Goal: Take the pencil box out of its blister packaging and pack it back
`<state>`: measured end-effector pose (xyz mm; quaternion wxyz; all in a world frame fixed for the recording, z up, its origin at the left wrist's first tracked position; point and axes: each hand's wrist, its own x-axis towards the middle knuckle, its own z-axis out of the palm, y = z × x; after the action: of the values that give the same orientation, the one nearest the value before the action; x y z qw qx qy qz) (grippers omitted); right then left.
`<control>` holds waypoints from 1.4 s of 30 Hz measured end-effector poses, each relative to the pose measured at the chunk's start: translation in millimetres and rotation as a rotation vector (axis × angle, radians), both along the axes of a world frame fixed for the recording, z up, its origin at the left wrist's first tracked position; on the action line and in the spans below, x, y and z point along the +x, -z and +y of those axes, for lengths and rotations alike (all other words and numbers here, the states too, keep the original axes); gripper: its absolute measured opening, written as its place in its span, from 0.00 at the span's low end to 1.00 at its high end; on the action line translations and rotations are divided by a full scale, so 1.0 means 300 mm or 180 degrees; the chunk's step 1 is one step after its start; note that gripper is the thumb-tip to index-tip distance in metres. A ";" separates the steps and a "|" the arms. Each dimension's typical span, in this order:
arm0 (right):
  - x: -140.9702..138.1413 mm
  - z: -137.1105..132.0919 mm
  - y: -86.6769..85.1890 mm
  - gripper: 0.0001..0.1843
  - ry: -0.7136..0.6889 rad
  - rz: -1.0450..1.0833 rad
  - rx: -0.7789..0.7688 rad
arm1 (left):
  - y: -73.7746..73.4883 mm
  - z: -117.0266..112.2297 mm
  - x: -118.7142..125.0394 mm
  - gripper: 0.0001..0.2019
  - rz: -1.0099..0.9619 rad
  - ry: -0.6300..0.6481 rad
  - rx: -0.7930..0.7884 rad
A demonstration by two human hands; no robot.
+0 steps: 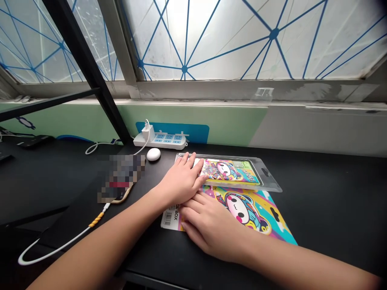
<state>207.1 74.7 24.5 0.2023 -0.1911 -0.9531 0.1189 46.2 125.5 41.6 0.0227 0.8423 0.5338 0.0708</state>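
Observation:
A clear plastic blister shell point(269, 183) lies on the black desk with a colourful cartoon-printed pencil box point(225, 171) inside it. Below it, partly overlapped by the shell, is a bright printed backing card point(246, 211) with a barcode and "BOX" lettering at its left end. My left hand point(184, 179) rests on the left end of the shell, fingers spread, holding nothing. On the left part of the card lies my right hand point(211, 221), its fingers stretched out and its fingertips close against the left hand, which partly hides them.
Left of the hands is a blurred-out device point(123, 179) with a white cable point(60, 251). A white round object point(153, 154) sits before a white power strip point(165, 140) by the wall. A black metal frame point(87, 60) slants up at left; windows stand behind.

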 end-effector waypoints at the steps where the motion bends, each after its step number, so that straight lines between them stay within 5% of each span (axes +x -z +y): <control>1: 0.004 0.007 -0.003 0.11 -0.0019 0.0087 0.0255 | 0.000 0.002 -0.003 0.30 -0.0021 0.0007 -0.0023; 4: 0.035 0.056 -0.036 0.15 0.0176 0.0217 0.0967 | 0.004 0.005 -0.010 0.29 -0.0063 0.0033 -0.0052; 7: 0.105 0.148 -0.086 0.16 0.0875 -0.0237 0.1305 | 0.007 0.006 -0.013 0.29 -0.0148 0.0046 -0.0022; 11: 0.232 0.293 -0.119 0.20 0.1612 -0.0953 0.0740 | 0.004 0.003 -0.012 0.29 -0.0223 0.0037 0.0004; 17: 0.328 0.399 -0.111 0.34 0.1590 -0.1038 -0.0128 | -0.001 0.006 -0.009 0.29 -0.0219 0.0069 0.0023; 26: 0.312 0.405 -0.105 0.32 0.1601 -0.0831 0.0039 | -0.017 0.006 -0.018 0.33 -0.0635 -0.0008 -0.0066; 36: 0.291 0.274 -0.082 0.18 0.1839 -0.0287 0.1027 | -0.047 0.063 -0.114 0.39 -0.1684 0.0053 0.0336; 39: 0.275 0.235 -0.099 0.08 0.1840 -0.0214 0.1307 | -0.056 0.070 -0.126 0.28 -0.1492 0.0299 0.0553; 42: 0.284 0.188 -0.129 0.13 0.1759 -0.0093 0.1815 | -0.088 0.036 -0.123 0.16 -0.1356 0.0503 0.0832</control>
<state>292.3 131.0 63.2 0.2580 -0.3782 -0.8633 -0.2121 9.3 136.3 68.0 0.0311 0.8433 0.4358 0.3129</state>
